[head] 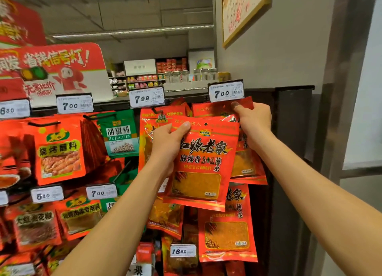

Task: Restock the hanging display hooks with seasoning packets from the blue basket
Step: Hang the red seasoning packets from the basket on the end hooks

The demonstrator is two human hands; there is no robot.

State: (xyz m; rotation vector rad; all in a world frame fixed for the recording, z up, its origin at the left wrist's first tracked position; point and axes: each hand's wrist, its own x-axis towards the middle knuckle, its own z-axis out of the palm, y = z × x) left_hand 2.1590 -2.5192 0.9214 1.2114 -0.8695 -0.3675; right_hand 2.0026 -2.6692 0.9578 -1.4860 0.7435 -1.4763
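From the head view, the left hand pinches a red packet by its upper left corner, thumb on the front and fingers curled behind, holding it up in front of the rack. The right hand grips the tops of the hung packets on the rightmost upper hook, just under the 7.00 price tag, thumb pressed to the front one. By my reading the held packet is not yet threaded on; its top hole sits lower than the tag and left of the right hand. Most hooks around already carry stock, so the restocking looks well advanced here, though the blue basket is out of view and what remains in it cannot be told. The packets are flat, glossy foil-like pouches with crimped edges and a clear window showing orange powder. The green packet to the left is similar in shape.
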